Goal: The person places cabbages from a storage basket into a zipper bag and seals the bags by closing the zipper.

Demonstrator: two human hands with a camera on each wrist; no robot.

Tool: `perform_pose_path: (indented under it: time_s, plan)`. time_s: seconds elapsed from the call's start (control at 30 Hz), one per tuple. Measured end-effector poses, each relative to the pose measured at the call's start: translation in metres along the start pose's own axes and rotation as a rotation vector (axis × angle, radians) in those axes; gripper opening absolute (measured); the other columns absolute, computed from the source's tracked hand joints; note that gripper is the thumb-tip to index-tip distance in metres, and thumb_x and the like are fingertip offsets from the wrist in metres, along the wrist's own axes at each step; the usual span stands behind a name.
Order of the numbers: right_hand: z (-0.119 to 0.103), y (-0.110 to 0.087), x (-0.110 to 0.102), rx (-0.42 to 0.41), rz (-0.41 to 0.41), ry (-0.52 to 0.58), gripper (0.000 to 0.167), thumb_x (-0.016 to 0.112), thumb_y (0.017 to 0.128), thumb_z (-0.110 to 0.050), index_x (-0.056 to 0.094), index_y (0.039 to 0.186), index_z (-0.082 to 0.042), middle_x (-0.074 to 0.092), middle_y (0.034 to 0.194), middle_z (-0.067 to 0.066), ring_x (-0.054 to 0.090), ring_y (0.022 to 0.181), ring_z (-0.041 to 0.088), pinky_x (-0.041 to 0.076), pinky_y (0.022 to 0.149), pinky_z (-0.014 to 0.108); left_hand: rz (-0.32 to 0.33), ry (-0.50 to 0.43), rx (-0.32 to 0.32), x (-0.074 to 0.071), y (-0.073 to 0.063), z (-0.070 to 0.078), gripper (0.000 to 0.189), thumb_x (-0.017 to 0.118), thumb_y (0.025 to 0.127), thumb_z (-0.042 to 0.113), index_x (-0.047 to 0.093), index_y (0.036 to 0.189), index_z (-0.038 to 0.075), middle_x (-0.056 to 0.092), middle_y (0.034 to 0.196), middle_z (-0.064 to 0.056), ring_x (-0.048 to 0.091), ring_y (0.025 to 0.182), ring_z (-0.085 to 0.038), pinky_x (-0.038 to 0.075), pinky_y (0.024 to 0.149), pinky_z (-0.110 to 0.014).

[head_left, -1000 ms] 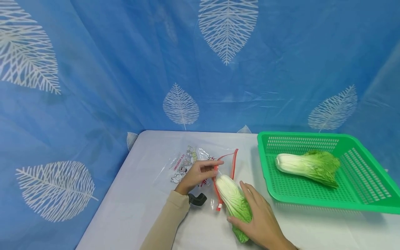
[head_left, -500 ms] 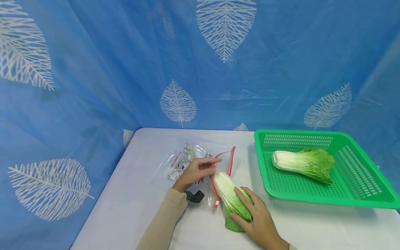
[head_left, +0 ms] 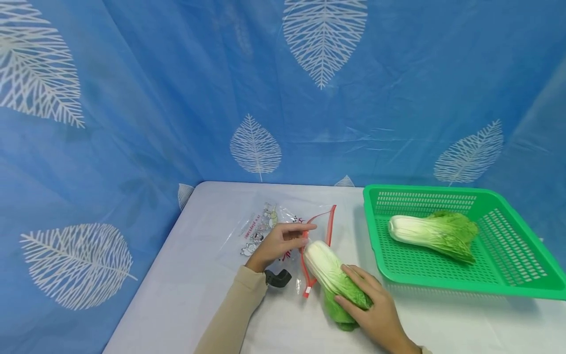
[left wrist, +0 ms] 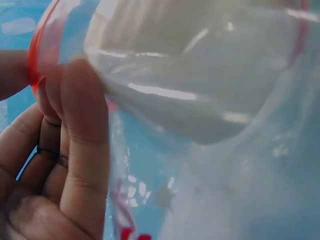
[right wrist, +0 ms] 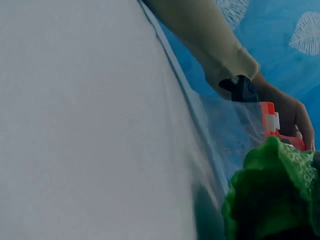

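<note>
A clear zip bag (head_left: pixel 254 223) with red edging and printed cartoon figures lies on the white table. My left hand (head_left: pixel 276 246) pinches the red rim of its mouth, holding it apart; the left wrist view shows fingers and thumb at that rim. My right hand (head_left: pixel 376 305) grips a napa cabbage (head_left: pixel 325 268) round its leafy green half. The cabbage's white base points into the bag's mouth, between the red edges. Through the plastic in the left wrist view shows a pale rounded shape (left wrist: pixel 200 85). The right wrist view catches the dark green leaf ends (right wrist: pixel 270 185).
A green plastic basket (head_left: pixel 442 282) stands at the right of the table, with another napa cabbage (head_left: pixel 435 236) lying in it. A dark wrist mount (head_left: pixel 278 279) sits by the left cuff. Blue leaf-patterned sheeting (head_left: pixel 376 108) hangs behind and at the left.
My right hand has shifted its grip on the cabbage, moving slightly right, and the cabbage's leafy end has swung right. The left hand has stayed at the bag's rim.
</note>
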State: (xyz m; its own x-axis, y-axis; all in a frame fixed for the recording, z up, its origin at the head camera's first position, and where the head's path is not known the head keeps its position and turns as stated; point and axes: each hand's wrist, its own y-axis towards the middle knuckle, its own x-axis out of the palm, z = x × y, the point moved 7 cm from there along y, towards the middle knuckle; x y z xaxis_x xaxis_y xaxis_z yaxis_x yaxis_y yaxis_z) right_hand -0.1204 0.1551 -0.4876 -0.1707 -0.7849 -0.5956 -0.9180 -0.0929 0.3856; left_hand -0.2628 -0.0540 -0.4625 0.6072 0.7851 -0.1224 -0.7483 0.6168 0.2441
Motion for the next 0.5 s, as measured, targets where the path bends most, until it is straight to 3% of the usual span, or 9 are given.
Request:
perform_pose_path:
  time_s: [0.1,0.3,0.5]
  plan:
    - [-0.006,0.005,-0.005,-0.004,-0.013,-0.02,0.069,0.087,0.083,-0.033,0.058,0.147,-0.033,0.057,0.144,-0.002,0.055,0.129,0.022,0.037,0.103,0.013,0.024,-0.001,0.013,-0.001,-0.001,0.009,0.039,0.067,0.097,0.004,0.064,0.135,-0.004,0.066,0.114,-0.029,0.061,0.078,-0.015,0.056,0.069,-0.043]
    - [-0.023,0.021,-0.012,-0.109,0.004,-0.05,0.07,0.091,0.078,-0.025,0.063,0.142,-0.029,0.059,0.141,0.001,0.057,0.127,0.025,0.038,0.102,0.015,0.086,-0.028,0.029,-0.008,-0.004,0.021,0.038,0.067,0.095,0.0,0.068,0.133,0.002,0.068,0.113,-0.02,0.06,0.076,-0.016,0.053,0.066,-0.032]
    - [-0.034,0.031,-0.007,-0.208,-0.003,-0.117,0.071,0.094,0.072,-0.024,0.067,0.138,-0.027,0.062,0.136,0.0,0.059,0.117,0.019,0.05,0.091,0.038,0.054,-0.033,0.059,-0.005,-0.002,0.026,0.038,0.066,0.096,-0.001,0.066,0.134,-0.002,0.068,0.094,-0.008,0.063,0.075,-0.016,0.054,0.067,-0.03]
